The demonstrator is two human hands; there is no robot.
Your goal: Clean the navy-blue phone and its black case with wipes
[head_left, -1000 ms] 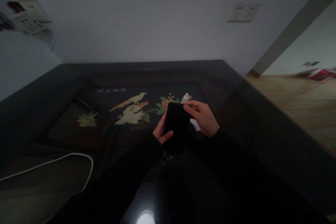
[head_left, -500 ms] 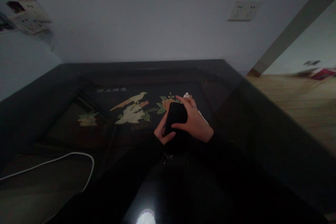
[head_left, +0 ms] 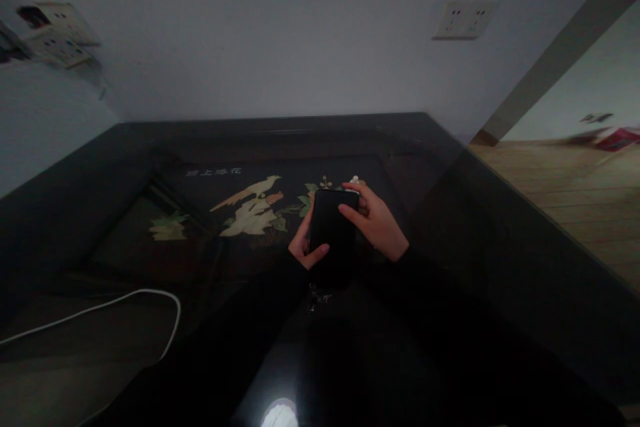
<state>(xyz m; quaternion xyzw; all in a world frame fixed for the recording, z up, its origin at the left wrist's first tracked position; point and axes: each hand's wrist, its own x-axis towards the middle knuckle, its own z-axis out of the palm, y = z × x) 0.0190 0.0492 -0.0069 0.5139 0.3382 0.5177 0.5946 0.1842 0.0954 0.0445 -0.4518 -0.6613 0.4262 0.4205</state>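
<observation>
A black phone, flat and rectangular with its dark face up, is held low above the dark table in both hands. My left hand wraps its left side, thumb lying across the lower part of the face. At the upper right corner, my right hand grips with thumb on the face and fingers around the top edge. The underside of the phone is hidden. Just beyond my right fingers shows a small white thing, too small to name.
The glossy black table bears an inlaid bird and flowers. A white cable curves across its left side. Small silvery marks show near my sleeves. Wall sockets sit behind; wooden floor lies to the right.
My right hand has shifted from spanning the middle of the phone's face to its upper right corner. The phone has turned a little, and more of its face shows.
</observation>
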